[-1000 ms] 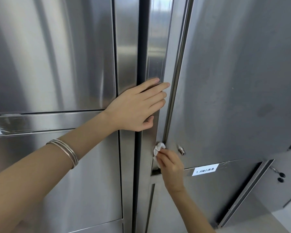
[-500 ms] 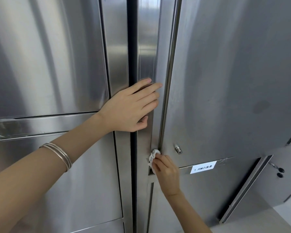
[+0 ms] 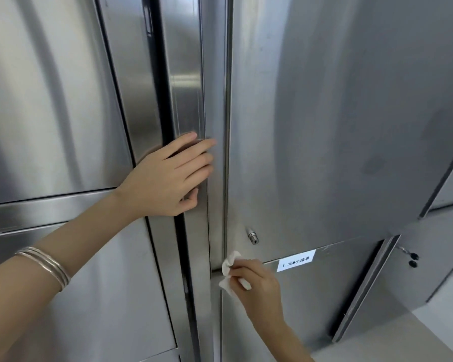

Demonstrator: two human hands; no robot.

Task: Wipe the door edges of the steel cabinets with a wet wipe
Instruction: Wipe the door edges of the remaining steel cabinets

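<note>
A tall steel cabinet door (image 3: 324,126) fills the right half of the view, and its left vertical edge (image 3: 226,152) runs down the middle. My right hand (image 3: 256,286) pinches a crumpled white wet wipe (image 3: 228,267) against the bottom left corner of that door, where the edge meets the gap above the lower door. My left hand (image 3: 170,178) rests with straight fingers flat on the steel frame strip just left of the edge, above the wipe. A silver bangle sits on my left wrist.
A small round lock (image 3: 253,236) sticks out of the door near the wipe. A white label (image 3: 296,259) is stuck on the lower door. Another cabinet door (image 3: 50,100) lies to the left, and a door (image 3: 364,288) stands ajar at lower right.
My right hand has slid the wipe down the door edge to its bottom corner. My left hand has kept its place on the frame strip. The view has shifted slightly.
</note>
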